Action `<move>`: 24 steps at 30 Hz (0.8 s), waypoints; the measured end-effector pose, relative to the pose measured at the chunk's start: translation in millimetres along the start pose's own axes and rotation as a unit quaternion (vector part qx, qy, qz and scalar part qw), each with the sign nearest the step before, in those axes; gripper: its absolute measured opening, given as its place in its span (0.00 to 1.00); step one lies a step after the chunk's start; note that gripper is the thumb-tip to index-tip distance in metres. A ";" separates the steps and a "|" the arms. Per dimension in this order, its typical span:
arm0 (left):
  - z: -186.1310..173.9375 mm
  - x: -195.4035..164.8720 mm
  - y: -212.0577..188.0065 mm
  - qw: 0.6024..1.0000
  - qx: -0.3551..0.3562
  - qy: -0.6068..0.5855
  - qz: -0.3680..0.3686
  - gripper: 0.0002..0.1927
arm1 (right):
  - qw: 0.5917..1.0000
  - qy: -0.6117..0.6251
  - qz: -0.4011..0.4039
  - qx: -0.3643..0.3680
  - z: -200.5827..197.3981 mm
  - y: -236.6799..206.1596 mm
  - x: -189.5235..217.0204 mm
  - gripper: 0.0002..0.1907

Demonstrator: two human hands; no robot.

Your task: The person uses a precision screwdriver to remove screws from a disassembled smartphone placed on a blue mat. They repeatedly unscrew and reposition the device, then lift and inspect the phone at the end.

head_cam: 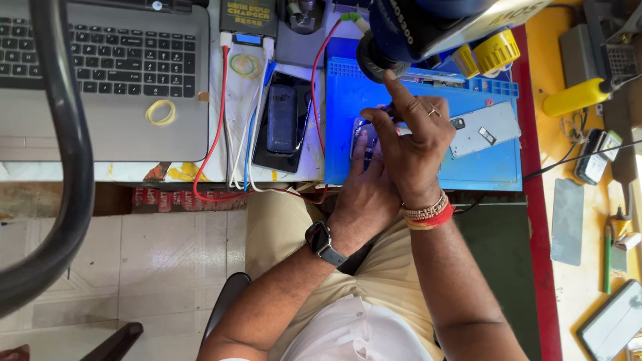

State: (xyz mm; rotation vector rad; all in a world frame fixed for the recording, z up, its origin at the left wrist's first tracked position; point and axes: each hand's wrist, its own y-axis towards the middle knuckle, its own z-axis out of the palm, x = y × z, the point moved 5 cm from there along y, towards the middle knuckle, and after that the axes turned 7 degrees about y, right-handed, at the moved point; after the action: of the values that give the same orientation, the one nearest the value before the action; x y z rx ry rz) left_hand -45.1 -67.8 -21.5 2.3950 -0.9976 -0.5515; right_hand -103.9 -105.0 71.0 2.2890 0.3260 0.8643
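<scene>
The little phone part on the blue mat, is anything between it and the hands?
Nothing visible: the left hand rests on the phone part and the right hand pinches a thin tool directly over it.
</scene>
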 end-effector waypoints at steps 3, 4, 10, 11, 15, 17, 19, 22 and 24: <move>-3.3 0.7 1.7 1.000 -0.028 0.008 -0.002 0.28 | 0.999 0.044 -0.018 0.006 1.5 1.5 -0.3 0.24; -5.0 0.7 1.5 0.999 -0.041 0.006 -0.007 0.28 | 0.995 0.093 -0.020 0.014 3.5 1.4 -0.1 0.24; -2.4 0.4 0.6 1.000 -0.011 -0.020 -0.014 0.27 | 0.999 -0.036 -0.009 0.006 2.6 1.2 -2.8 0.28; -2.7 -0.4 0.0 1.000 -0.014 -0.008 -0.013 0.28 | 1.000 -0.010 -0.019 0.011 3.3 0.3 -1.9 0.27; -0.3 0.1 -0.7 1.000 0.000 -0.003 -0.008 0.28 | 0.999 0.028 -0.028 0.018 6.0 -3.5 -1.7 0.27; 0.5 -0.3 -1.2 1.000 0.008 -0.004 -0.004 0.28 | 0.999 0.001 -0.030 0.014 6.0 -4.8 -2.6 0.30; -0.5 -0.6 -1.2 1.000 -0.002 0.016 -0.009 0.30 | 0.998 -0.034 -0.055 0.017 5.8 -4.5 -2.2 0.34; -2.8 -0.8 -1.5 1.000 -0.018 -0.003 -0.012 0.29 | 0.998 0.056 0.011 0.024 7.9 -5.8 -7.7 0.26; -0.9 -0.5 -2.5 1.000 0.004 0.007 -0.010 0.29 | 0.999 0.004 -0.029 0.013 5.3 -6.4 -3.0 0.27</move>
State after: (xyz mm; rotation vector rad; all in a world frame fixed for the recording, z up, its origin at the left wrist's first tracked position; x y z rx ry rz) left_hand -43.6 -65.7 -22.1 2.4149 -0.9715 -0.5397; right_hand -102.7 -104.1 62.3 2.2894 0.4087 0.8447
